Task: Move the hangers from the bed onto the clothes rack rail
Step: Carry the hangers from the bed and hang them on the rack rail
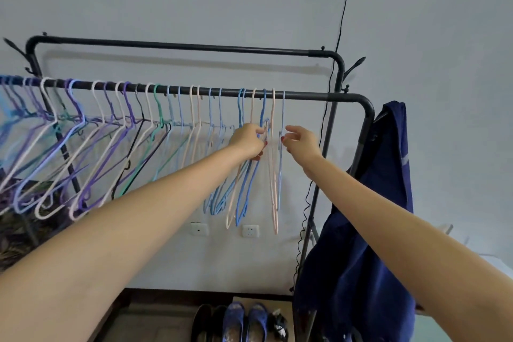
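Black rack rail (305, 96), a row of pastel hangers (194, 119) hooked over it

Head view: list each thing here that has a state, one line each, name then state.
front rail: loaded with hangers, bare at its right end
back rail: bare
hangers: hooked on the front rail, hanging
left hand: closed on a blue hanger
right hand: open, fingertips at the last hanger
blue garment: draped over the rack's right end
slippers: paired on the floor
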